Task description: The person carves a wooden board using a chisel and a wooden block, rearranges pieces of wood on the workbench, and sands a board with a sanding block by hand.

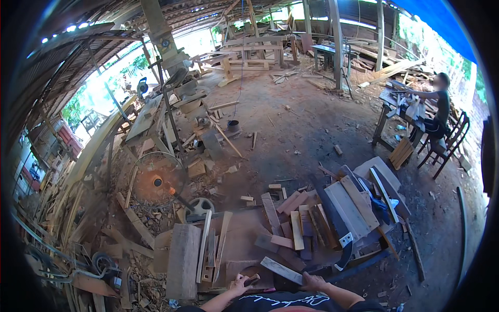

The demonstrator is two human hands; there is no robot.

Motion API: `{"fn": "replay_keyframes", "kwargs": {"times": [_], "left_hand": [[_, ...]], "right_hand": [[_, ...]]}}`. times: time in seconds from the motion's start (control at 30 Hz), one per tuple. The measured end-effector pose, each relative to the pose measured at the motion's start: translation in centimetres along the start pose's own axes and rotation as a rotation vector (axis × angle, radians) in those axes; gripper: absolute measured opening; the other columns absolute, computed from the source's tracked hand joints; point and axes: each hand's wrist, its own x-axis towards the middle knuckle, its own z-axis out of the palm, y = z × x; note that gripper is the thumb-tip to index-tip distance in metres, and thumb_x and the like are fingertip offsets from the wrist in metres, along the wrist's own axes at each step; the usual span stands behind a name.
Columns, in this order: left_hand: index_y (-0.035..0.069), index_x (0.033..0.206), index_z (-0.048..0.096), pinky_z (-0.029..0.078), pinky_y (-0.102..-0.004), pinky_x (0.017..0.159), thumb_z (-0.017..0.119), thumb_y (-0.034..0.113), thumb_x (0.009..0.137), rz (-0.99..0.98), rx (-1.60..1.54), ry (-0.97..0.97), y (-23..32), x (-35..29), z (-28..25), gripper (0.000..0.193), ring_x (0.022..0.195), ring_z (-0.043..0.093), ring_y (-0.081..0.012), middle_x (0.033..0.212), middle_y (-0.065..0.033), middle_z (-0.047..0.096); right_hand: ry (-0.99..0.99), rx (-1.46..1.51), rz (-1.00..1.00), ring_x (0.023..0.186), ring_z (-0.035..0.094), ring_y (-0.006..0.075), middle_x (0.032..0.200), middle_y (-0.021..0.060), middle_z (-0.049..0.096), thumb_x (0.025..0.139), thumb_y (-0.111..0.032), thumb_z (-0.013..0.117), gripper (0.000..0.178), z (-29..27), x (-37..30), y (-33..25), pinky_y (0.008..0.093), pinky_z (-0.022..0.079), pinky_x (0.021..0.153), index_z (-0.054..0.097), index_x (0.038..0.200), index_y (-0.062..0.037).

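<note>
The right hand [314,284] is closed on the near end of a pale board [281,271], fingers partly hidden by the wood and the angle, so how tightly they wrap cannot be told; the board slants away from this grip, forward and to the left. The left hand [239,285] is curled, with a small brown piece [253,280] at its fingertips; the piece is too small and dark to name, and whether the fingers pinch it or only touch it cannot be made out. Both forearms are cut off by the lower edge, where a dark shirt [280,301] fills the space just below the hands. Left of the left hand lie narrow slats [204,247] and, beyond them, a wide grey plank [183,262]. Ahead of the right hand is a heap of short blocks [297,230], overlapping so that several are partly covered. To the right of that hand is a dark curved piece [345,255] with a pale end, its kind unclear; farther forward, a blue cloth [381,212] is partly covered by a light strip [383,195]. Well ahead and to the right, another person [442,106] sits at a cluttered table [381,125], their hands too small to read.
</note>
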Motion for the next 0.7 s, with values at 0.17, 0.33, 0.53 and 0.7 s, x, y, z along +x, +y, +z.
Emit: {"fn": "replay_keyframes", "kwargs": {"times": [0.17,0.33,0.53,0.7], "left_hand": [[0.021,0.123,0.054,0.05,-0.0483,0.089,0.073,0.049,0.079,-0.073,0.012,-0.031,0.7,-0.3,-0.5,0.055,0.105,0.06,-0.0358,0.122,-0.0111,0.047],[0.02,0.122,0.055,0.049,-0.0482,0.09,0.072,0.047,0.08,-0.11,0.018,-0.013,1.1,-0.4,-0.6,0.053,0.107,0.059,-0.0361,0.124,-0.0112,0.046],[0.021,0.122,0.057,0.049,-0.0467,0.092,0.071,0.051,0.079,-0.149,-0.023,-0.047,0.9,-0.2,-0.3,0.054,0.108,0.059,-0.0355,0.126,-0.0106,0.046],[0.021,0.122,0.058,0.049,-0.0453,0.093,0.073,0.05,0.078,-0.056,-0.026,0.005,0.0,0.3,0.1,0.055,0.11,0.059,-0.0346,0.125,-0.0105,0.047]], "right_hand": [[-0.006,0.137,0.014,0.099,0.064,0.0365,0.103,0.0172,0.067,0.071,-0.059,0.072,0.066,-2.2,-1.5,-0.9,0.0451,0.048,0.086,0.053,0.113,-0.0108],[0.095,0.2,-0.011,0.097,0.065,0.0353,0.097,0.0164,0.068,0.067,-0.053,0.076,0.063,-4.7,-2.8,-1.8,0.0444,0.05,0.084,0.059,0.113,-0.0122],[0.298,0.193,-0.108,0.089,0.067,0.0359,0.095,0.0173,0.069,0.068,-0.052,0.078,0.068,-7.4,-3.4,-3.4,0.0454,0.052,0.079,0.058,0.117,-0.0102],[0.424,0.245,-0.163,0.089,0.067,0.0347,0.093,0.0152,0.069,0.071,-0.049,0.078,0.058,-9.5,-4.1,-4.9,0.044,0.052,0.079,0.056,0.107,-0.0097]]}}
